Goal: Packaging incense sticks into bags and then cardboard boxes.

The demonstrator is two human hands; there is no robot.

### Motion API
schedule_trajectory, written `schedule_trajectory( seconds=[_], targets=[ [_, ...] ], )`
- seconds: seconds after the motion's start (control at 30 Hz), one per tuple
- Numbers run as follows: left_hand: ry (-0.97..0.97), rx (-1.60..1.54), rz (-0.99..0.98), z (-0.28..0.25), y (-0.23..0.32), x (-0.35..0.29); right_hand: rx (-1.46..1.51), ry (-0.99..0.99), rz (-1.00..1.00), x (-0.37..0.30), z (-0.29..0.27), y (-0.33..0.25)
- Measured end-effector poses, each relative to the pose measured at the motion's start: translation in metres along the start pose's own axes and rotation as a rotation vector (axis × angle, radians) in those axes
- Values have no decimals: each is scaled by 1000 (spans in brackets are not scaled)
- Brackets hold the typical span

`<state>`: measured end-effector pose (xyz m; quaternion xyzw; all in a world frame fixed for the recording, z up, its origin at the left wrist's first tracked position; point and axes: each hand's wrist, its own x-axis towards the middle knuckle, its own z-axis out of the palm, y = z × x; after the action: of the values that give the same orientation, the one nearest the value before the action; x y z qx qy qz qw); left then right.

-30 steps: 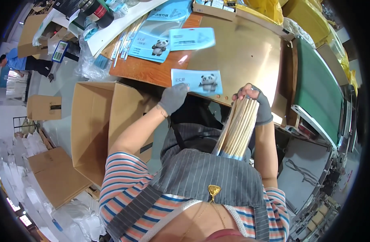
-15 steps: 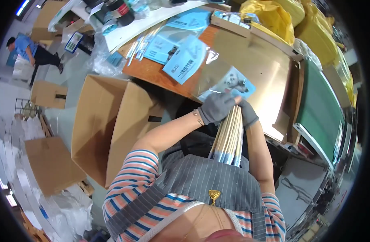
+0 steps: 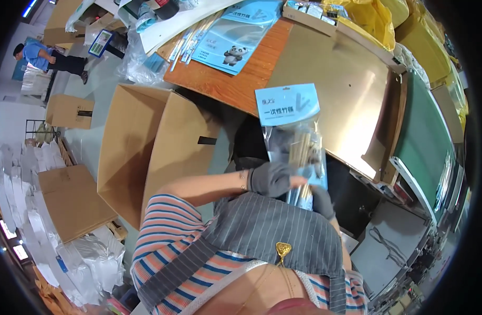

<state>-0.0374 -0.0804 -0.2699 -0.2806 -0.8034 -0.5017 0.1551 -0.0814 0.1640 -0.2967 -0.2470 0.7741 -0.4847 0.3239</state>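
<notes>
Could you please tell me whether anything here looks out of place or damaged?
Nothing looks spilled or clearly damaged. Crumpled clear plastic beside the left end of the wooden table looks untidy; the sticks in the bag are too blurred to judge.

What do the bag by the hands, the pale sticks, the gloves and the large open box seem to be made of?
Bag: thin glossy plastic, judging by its see-through lower part and shine.
Sticks: probably bamboo or wood, from the pale tan colour; finish too blurred to judge.
Gloves: likely fabric, dull matte grey; blur hides any weave.
Box: matte cardboard, by its plain brown walls.
</notes>
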Motion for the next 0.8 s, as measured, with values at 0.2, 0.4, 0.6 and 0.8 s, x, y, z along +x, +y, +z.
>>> schedule_trajectory(
  seconds=[0.2, 0.4, 0.6, 0.8],
  targets=[
    [211, 119, -36, -34, 45, 66, -364, 487, -28, 4, -40, -118],
    [310, 186, -105, -127, 62, 178, -388, 703, -561, 62, -120, -212],
    [235, 150, -71, -180, 78, 219, -333, 810, -758, 97, -142, -280],
    [260, 62, -42, -216, 76, 202, -775, 466, -777, 148, -133, -289]
  ],
)
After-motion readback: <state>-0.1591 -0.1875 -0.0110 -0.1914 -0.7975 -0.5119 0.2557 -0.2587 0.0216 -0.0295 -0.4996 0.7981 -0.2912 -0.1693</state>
